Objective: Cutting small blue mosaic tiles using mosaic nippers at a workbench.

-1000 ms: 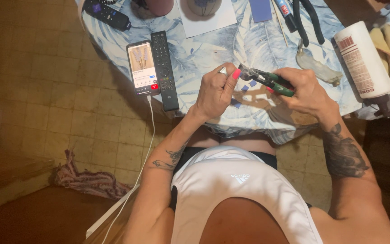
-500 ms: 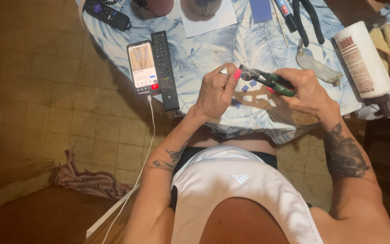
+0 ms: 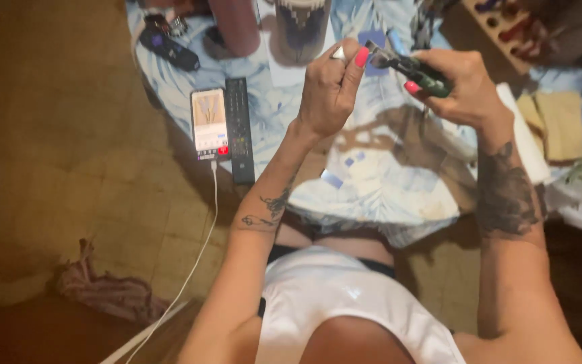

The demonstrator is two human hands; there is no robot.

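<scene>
Pliers (image 3: 412, 67) with green handles sat clamped in the right hand (image 3: 463, 87), fingers curled tight round the grips, jaws pointing left at a small pale piece (image 3: 339, 52) pinched between thumb and fingertips of the left hand (image 3: 328, 91) — both raised above the counter (image 3: 385, 182) (draped in a blue-patterned cloth). Left of the hands lay a lit phone (image 3: 209, 121) just beside a black remote (image 3: 239, 128).

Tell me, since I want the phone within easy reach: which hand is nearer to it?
Left. The left hand is raised just right of the phone and the black remote; the right hand, gripping pliers, is farther right.
</scene>
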